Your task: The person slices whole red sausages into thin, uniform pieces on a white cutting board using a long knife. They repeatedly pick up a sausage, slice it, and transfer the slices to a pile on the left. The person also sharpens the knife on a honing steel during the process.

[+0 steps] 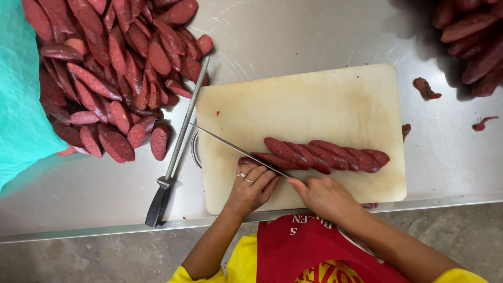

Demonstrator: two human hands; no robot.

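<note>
A dark red sausage [335,155], cut on a slant into several slices still lying in a row, rests on a cream cutting board [314,99]. My right hand [322,195] grips the handle of a long thin knife [230,144] whose blade slants across the sausage's left end. There my left hand [252,186], with rings on it, holds the uncut end down with bent fingers, right beside the blade.
A big heap of sausage slices [115,73] fills the steel table's [293,36] upper left, next to a teal cloth [18,94]. A sharpening steel [178,147] with a black handle lies left of the board. More sausages [471,36] and scraps lie at upper right.
</note>
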